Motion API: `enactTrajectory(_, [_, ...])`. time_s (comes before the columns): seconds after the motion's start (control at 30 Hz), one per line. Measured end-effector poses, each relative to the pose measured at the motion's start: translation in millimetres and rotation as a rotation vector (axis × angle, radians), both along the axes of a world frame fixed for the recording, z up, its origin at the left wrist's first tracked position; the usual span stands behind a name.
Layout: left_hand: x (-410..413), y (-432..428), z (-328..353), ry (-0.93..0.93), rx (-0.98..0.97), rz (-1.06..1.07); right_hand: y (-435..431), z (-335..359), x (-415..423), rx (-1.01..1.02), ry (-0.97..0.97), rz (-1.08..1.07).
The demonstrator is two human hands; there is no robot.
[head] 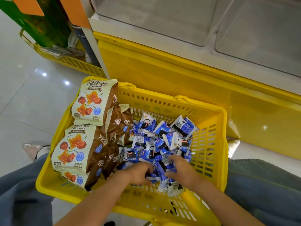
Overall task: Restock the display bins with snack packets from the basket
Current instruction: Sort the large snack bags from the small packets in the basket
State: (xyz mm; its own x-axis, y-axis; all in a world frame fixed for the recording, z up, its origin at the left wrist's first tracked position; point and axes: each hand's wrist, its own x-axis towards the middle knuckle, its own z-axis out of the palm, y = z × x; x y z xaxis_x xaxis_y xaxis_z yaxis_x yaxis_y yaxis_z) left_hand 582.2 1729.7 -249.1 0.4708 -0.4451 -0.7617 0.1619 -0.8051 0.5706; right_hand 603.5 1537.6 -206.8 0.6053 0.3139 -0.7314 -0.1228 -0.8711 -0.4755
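A yellow slotted basket (210, 144) sits on the floor between my knees. Its right half holds a heap of several small blue-and-white snack packets (156, 141). Larger cream-and-brown snack bags (91, 101) are stacked along its left side. My left hand (140, 174) and my right hand (180, 170) both reach into the near end of the blue heap, fingers curled round a bunch of packets gathered between them. Above the basket, clear display bins (162, 18) stand on a white shelf; what I see of them looks bare.
A yellow cabinet front (162, 70) rises right behind the basket under the shelf. Another yellow basket (71, 62) with a green carton stands at the far left by a post. Glossy tiled floor (32, 95) lies to the left. My legs flank the basket.
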Motion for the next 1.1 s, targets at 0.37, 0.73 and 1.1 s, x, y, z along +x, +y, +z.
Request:
enactTrajectory(0.37, [4,6,11,-0.077,-0.093,0.155,14,-20,-5,0.038,0.110,-0.072])
enactTrajectory(0.73, [70,-31,71,-0.430,-0.337,0.880,14,45,64,0.352,-0.457,-0.442])
enactTrajectory(1.1, [68,-17,109,-0.747,-0.051,0.502,1,36,33,0.105,-0.609,-0.116])
